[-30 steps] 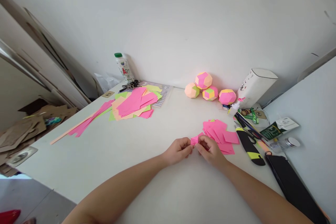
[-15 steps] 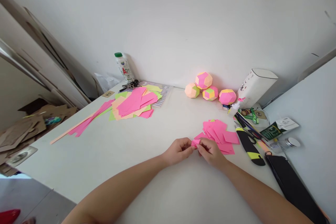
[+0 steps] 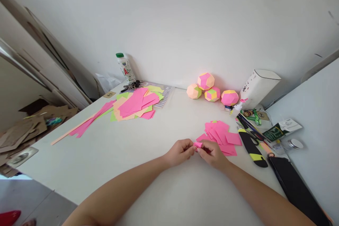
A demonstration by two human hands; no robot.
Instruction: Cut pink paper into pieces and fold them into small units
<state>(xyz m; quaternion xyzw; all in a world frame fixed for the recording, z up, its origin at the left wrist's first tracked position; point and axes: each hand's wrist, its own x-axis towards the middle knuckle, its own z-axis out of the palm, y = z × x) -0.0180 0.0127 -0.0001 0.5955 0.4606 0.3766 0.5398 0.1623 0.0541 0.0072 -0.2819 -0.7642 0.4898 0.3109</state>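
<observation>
A small folded piece of pink paper (image 3: 197,144) is pinched between my two hands, low over the white table. My left hand (image 3: 180,152) grips its left side with thumb and fingertips. On the other side, my right hand (image 3: 212,154) is closed on it too, the fingers partly hiding the folds. Just behind my right hand lies a loose pile of pink paper pieces (image 3: 218,132) with a bit of green among them. Several faceted paper balls (image 3: 206,81) in pink, peach, yellow and green are grouped against the wall.
Left of centre, coloured sheets (image 3: 132,104) lie over a clear ruler (image 3: 166,95), beside keys (image 3: 131,85) and a green-capped bottle (image 3: 125,67). Long paper strips (image 3: 87,123) reach toward the left edge. At right are a utility knife (image 3: 253,148), a white container (image 3: 259,86) and a black case (image 3: 293,187).
My fingers have shifted slightly on the pink paper, and its visible face has tilted. My right thumb sits a little further left. Everything else looks the same.
</observation>
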